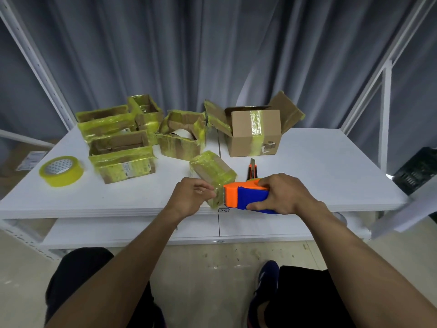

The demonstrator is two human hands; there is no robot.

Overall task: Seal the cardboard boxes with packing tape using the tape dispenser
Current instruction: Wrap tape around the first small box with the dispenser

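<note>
Here, at the near edge of the tabletop (331, 176), your right hand (285, 195) clamps around the tape dispenser (246, 197), its orange nose touching the small box (212, 170), while your left hand (189, 197) pinches the box's near end, likely steadying it so the tape bites cleanly.

This looks like a packing room or small warehouse. A white worktop (319, 176) carries many cardboard boxes (254, 136) wrapped in yellow tape, a tape roll (62, 171) and a cutter (252, 171). White metal rack posts (35, 60) stand at both sides, a grey curtain (189, 55) hangs behind, and the floor (212, 280) is bare and stained.
</note>
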